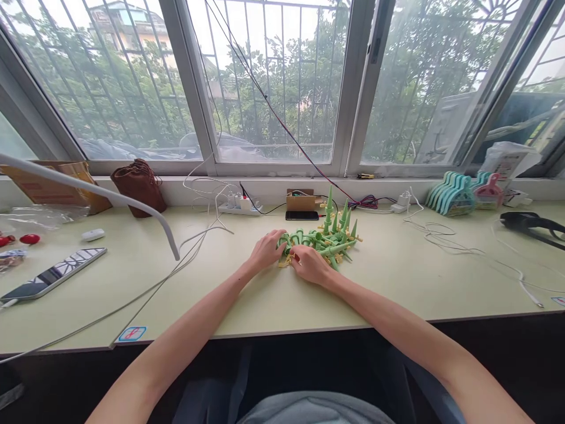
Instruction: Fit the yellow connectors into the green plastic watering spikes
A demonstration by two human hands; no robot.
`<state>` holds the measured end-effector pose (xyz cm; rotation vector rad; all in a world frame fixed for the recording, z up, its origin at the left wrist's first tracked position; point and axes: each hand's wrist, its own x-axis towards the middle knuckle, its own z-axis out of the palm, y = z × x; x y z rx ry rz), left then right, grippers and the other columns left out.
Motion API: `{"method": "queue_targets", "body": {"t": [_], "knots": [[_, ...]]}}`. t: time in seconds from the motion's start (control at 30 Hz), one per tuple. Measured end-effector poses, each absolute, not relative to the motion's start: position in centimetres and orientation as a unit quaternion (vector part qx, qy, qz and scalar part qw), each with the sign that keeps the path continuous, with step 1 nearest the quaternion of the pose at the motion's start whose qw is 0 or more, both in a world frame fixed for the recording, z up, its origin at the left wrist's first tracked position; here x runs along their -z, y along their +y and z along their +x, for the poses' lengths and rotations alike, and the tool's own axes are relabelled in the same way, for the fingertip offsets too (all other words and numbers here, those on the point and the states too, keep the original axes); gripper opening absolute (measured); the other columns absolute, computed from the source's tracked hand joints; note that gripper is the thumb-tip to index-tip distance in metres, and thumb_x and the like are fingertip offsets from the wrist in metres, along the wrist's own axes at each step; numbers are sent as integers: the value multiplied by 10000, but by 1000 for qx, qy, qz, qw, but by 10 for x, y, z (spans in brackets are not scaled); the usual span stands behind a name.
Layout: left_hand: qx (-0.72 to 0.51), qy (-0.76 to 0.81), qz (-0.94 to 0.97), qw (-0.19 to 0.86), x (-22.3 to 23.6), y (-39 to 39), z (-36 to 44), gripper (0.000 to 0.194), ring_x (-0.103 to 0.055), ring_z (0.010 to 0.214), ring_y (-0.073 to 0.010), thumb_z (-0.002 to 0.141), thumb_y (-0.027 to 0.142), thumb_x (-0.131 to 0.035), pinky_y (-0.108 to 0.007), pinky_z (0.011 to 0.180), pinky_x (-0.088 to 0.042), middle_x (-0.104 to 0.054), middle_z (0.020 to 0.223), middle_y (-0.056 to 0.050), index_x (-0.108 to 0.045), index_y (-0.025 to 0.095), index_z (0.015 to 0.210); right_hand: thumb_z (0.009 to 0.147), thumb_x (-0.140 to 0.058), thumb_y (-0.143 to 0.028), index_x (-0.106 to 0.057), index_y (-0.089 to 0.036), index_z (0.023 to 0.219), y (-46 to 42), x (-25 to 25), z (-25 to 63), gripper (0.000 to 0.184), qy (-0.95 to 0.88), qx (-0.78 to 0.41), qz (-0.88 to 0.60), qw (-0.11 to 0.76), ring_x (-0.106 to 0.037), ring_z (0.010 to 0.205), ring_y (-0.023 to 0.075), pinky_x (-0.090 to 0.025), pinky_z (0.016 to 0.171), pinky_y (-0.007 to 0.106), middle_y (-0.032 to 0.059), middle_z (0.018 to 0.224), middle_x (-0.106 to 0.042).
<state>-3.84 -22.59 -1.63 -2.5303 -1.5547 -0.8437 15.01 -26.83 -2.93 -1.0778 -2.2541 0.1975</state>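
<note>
A pile of green plastic cone-tipped pieces (342, 238) with small yellow parts lies at the middle of the table. Several of its spikes point upward at the right side. My left hand (267, 249) curls its fingers round a green piece (285, 240) at the pile's left end. Close beside it, my right hand (309, 265) is closed in a pinch at the pile's front edge. What sits between its fingertips is too small to make out. A flat yellowish bit (285, 262) shows on the table between the two hands.
Behind the pile lie a black phone (302, 215) and a power strip (241, 206). White cables (445, 232) trail at the right, near teal clips (450, 194). On the left are a grey lamp arm (145, 209), another phone (53, 274) and a brown pouch (138, 188).
</note>
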Motion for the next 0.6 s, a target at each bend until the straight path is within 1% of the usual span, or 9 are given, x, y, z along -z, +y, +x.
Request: {"method": "queue_targets", "body": {"t": [0.2, 0.43, 0.6], "knots": [[292, -500, -815, 27, 18, -227, -37, 303, -692, 980, -245, 936, 267, -552, -349, 808, -541, -671, 1229, -87, -631, 247, 1227, 892, -507, -98, -595, -167, 862, -264, 32, 154, 116, -869, -87, -370, 318, -552, 750, 163, -404, 718, 264, 59, 835, -632], [346, -463, -816, 15, 20, -224, -37, 273, -665, 948, -229, 912, 209, -553, -343, 817, -526, -673, 1142, -79, -634, 222, 1173, 888, -496, -88, -583, -174, 836, -261, 34, 156, 133, -888, -97, -303, 331, -533, 722, 148, -390, 685, 249, 42, 805, -621], [364, -443, -819, 2, 20, -226, -35, 254, -635, 826, -192, 915, 175, -521, -320, 755, -505, -641, 1066, -64, -637, 220, 1136, 921, -482, -121, -582, -174, 846, -269, 21, 158, 136, -894, -67, -289, 335, -470, 652, 127, -355, 640, 238, 21, 758, -585]]}}
